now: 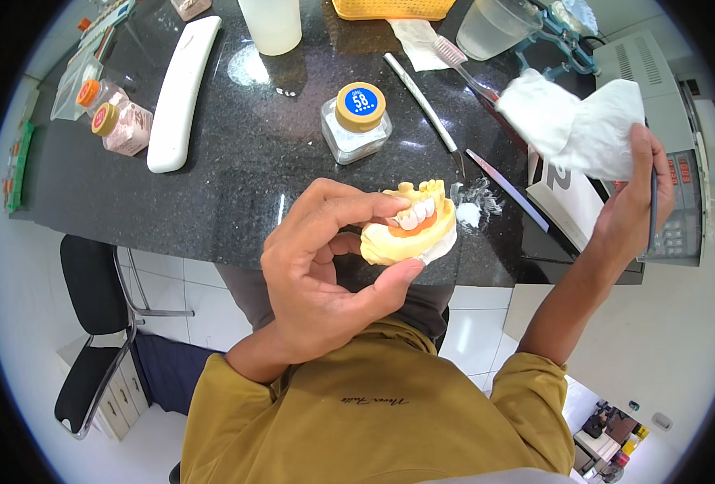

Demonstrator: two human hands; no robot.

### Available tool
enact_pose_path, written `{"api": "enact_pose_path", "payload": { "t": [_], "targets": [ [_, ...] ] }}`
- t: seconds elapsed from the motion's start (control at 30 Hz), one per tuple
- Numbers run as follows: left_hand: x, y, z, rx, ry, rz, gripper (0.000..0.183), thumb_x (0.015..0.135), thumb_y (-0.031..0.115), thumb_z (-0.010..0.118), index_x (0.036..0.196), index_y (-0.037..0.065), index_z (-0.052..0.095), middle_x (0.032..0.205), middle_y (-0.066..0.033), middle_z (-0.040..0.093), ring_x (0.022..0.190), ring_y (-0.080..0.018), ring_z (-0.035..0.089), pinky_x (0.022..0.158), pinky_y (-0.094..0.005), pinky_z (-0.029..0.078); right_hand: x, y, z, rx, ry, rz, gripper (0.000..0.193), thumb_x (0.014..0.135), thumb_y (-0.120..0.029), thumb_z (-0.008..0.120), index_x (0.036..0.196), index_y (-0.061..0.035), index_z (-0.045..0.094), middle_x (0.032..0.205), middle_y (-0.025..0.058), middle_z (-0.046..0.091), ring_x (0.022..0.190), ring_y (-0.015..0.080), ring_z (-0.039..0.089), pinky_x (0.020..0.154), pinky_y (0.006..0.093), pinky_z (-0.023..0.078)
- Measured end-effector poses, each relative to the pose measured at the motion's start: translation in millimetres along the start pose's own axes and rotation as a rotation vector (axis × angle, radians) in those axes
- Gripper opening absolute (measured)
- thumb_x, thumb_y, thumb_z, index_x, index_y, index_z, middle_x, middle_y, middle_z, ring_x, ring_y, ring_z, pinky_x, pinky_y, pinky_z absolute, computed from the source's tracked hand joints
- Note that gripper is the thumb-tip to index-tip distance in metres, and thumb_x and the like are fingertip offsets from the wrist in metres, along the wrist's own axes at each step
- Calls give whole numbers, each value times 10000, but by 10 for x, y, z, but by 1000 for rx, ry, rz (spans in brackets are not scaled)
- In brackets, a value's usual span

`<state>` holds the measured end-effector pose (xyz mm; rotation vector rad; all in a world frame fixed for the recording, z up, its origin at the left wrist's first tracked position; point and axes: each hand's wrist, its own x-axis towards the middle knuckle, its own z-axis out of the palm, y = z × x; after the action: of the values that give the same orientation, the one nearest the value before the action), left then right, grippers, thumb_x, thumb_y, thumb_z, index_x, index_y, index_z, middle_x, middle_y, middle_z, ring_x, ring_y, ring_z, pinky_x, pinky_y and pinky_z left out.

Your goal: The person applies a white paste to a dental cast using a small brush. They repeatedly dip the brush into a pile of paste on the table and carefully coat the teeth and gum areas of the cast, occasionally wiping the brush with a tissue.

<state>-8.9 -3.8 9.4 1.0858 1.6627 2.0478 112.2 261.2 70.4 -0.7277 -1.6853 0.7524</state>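
Observation:
In my left hand (317, 266) is a yellow dental model (410, 238), gripped between thumb and fingers above the counter's front edge. White teeth (416, 214) sit on an orange base along the model, and a fingertip touches them. Off to the right, my raised right hand (628, 198) grips a folded white tissue (587, 121). A slim dark-handled tool (654, 210) also lies along that hand; its tip is hidden. Below the tissue, white powder (469, 214) is smeared on the counter beside the model.
A square jar (356, 133) with a gold lid stands mid-counter on black stone (236, 194). Near it lie a craft knife (426, 105), a purple file (507, 189) and a toothbrush (462, 64). Cups, small jars (123, 129) and a long white case (181, 97) stand around; a keypad machine (672, 194) is at right.

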Motion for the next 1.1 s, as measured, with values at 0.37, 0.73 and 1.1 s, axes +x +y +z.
{"api": "enact_pose_path", "payload": {
  "t": [0.37, 0.73, 1.1],
  "targets": [
    [67, 57, -54, -240, -126, -110, 355, 725, -48, 707, 1064, -78, 605, 1035, -125, 546, 980, -171, 602, 849, -269, 553, -697, -304, 75, 335, -776, 44, 548, 792, -279, 749, 1220, 12, 567, 1183, 142, 615, 1078, 232, 605, 924, 354, 493],
    [200, 141, 90, -573, -171, -229, 470, 794, 106, 692, 1200, -57, 519, 1059, -126, 594, 1002, -164, 595, 861, -291, 510, -868, -266, 111, 862, -1038, 311, 495, 674, -79, 817, 1093, 47, 586, 1169, 198, 589, 1027, 238, 633, 876, 334, 545],
    [40, 204, 664, -651, -15, -160, 779, 902, 102, 619, 1457, -15, 86, 1369, -172, 355, 1263, -211, 415, 997, -322, 402, -1134, -445, 211, 43, -411, -439, 390, 645, -153, 841, 976, -64, 657, 964, 114, 658, 818, 231, 661, 666, 294, 545]
  ]
}}
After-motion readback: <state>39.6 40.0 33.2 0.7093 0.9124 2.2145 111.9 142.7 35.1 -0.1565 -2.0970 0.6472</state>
